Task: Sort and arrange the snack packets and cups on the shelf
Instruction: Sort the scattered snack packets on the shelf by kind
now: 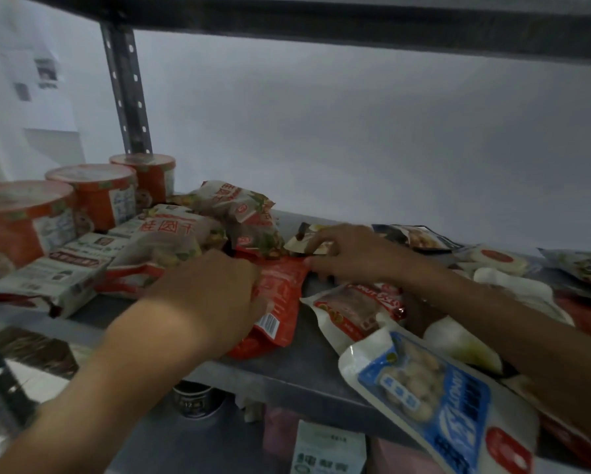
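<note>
A red snack packet [278, 302] lies on the grey shelf [307, 354] in the middle. My left hand [212, 295] grips its left side, fingers curled over it. My right hand [352, 254] pinches the packet's upper right corner, just in front of a small dark packet [306, 236]. Three orange cups [92, 196] stand in a row at the back left. Brown-and-white packets [171, 241] are piled beside the cups. A blue-and-white packet [434, 395] overhangs the shelf's front edge at the right.
A perforated metal upright [126, 90] rises behind the cups, and a dark upper shelf [355, 18] spans overhead. More white, red and dark packets [499, 261] are scattered at the right. Jars and packets sit on the lower shelf [198, 401].
</note>
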